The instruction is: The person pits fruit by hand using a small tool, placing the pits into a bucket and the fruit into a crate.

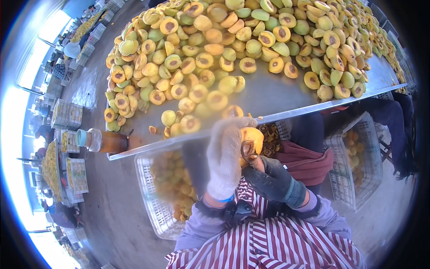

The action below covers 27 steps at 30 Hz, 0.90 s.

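My left hand [224,158], in a whitish knit glove, grips a yellow halved fruit [253,137], which looks like a peach, near the edge of the metal table [285,110]. Its cut side faces my right hand [275,178]. That hand wears a dark coated glove and is closed on a tool with a curved metal loop [244,151]; the loop lies against the brown centre of the fruit, and its handle is mostly hidden. Beyond my hands, a large heap of halved fruit [201,60] covers much of the table, many with brown centres showing.
A plastic bottle of brown liquid [107,140] lies at the table's left corner. White plastic crates [147,198] of fruit stand below left and right [339,185]. Brown scraps [268,134] lie below my hands. Another person's legs [386,117] are at the right.
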Motion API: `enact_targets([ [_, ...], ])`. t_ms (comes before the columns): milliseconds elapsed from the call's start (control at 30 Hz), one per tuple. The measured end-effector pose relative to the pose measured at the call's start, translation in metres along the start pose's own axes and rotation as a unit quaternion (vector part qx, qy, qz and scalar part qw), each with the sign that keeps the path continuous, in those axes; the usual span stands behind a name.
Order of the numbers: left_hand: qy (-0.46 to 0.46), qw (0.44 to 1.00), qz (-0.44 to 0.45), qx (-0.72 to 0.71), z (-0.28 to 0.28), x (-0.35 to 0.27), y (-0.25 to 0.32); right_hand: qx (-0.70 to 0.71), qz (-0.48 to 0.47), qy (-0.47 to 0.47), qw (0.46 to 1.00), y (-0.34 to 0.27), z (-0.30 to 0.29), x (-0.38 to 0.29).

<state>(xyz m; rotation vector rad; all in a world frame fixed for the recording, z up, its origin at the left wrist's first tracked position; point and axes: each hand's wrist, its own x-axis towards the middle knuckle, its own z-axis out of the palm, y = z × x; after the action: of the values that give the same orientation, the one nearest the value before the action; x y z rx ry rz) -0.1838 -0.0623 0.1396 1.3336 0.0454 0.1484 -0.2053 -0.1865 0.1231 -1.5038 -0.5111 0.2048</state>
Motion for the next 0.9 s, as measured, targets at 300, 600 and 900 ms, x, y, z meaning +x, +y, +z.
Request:
enact_targets([
  [300, -0.179, 0.974, -0.057, 0.128, -0.001, 0.018, 0.023, 0.342, 0.316, -0.079, 0.881, 0.004, -0.015, -0.013],
  [600, -0.250, 0.880, 0.324, 0.243, -0.004, 0.035, 0.020, 0.595, 0.315, -0.235, 0.701, -0.005, -0.021, -0.011],
  [900, -0.160, 0.903, -0.229, -0.326, -0.013, 0.020, 0.015, 0.596, 0.302, -0.321, 0.671, 0.002, -0.013, 0.001],
])
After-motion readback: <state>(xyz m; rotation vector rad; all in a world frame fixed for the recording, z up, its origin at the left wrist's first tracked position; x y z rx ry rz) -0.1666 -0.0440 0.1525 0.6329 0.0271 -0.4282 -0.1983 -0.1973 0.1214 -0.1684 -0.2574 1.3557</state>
